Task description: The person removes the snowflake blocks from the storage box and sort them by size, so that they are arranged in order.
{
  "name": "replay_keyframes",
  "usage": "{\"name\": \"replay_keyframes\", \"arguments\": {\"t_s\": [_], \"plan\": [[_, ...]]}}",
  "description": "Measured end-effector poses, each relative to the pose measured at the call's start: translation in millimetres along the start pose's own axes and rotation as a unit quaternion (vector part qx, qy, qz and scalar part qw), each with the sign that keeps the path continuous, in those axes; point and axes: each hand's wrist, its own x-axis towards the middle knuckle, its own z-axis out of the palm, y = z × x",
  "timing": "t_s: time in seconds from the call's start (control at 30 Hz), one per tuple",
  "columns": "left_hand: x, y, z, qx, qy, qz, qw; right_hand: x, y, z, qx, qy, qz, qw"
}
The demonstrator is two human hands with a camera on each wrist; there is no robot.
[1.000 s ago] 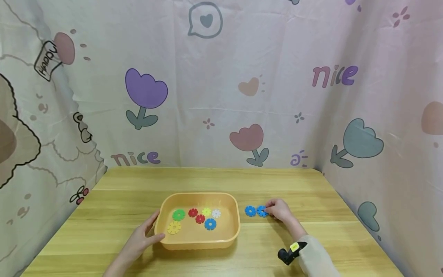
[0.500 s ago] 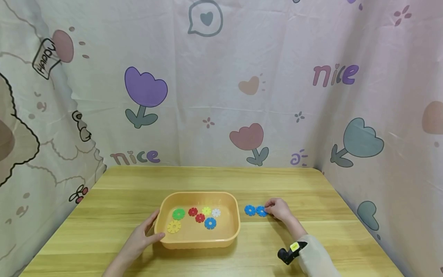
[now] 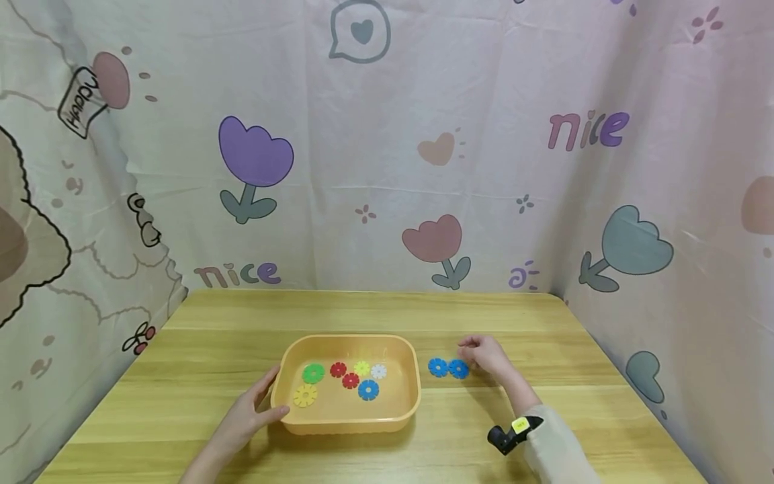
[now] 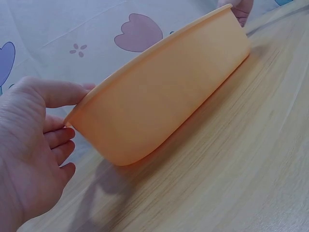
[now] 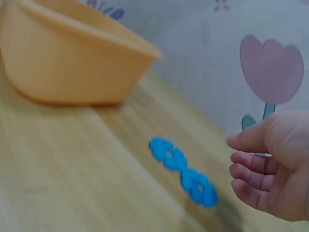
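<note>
A yellow-orange plastic basin stands on the table, with notched snowflake building discs lying inside: a green disc, a large yellow disc, a blue disc, two red ones, a small yellow one and a white disc. My left hand grips the basin's left end, thumb and fingers at its rim. To the right of the basin, two blue snowflake discs lie side by side, edges meeting. My right hand hovers just beside them, fingers loosely curled and holding nothing.
The wood-grain table runs back to a printed fabric curtain, which also hangs along both sides. A small black camera is strapped on the right wrist, over a light sleeve.
My right hand has let go of the right-hand blue disc and lifted slightly away from it. Both blue discs stay in place; my left hand keeps its grip on the basin.
</note>
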Motion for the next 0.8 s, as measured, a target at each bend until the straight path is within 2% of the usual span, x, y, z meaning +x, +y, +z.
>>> {"name": "replay_keyframes", "arguments": {"t_s": [0.13, 0.4, 0.63, 0.8], "plan": [[-0.7, 0.1, 0.0, -0.007, -0.002, 0.000, 1.0000, 1.8, -17.5, 2.8, 0.018, -0.017, -0.010, 0.9996], [-0.8, 1.8, -1.1, -0.009, -0.003, 0.000, 1.0000, 3.1, -51.8, 17.9, 0.015, -0.042, -0.050, 0.9978], [-3.4, -1.1, 0.8, -0.016, -0.002, 0.009, 0.9998, -20.6, -104.9, 29.9, 0.021, -0.073, -0.085, 0.9935], [-2.5, -0.5, 0.8, -0.016, -0.002, 0.002, 0.9999, -2.6, -104.1, 49.6, 0.027, -0.092, -0.097, 0.9907]]}}
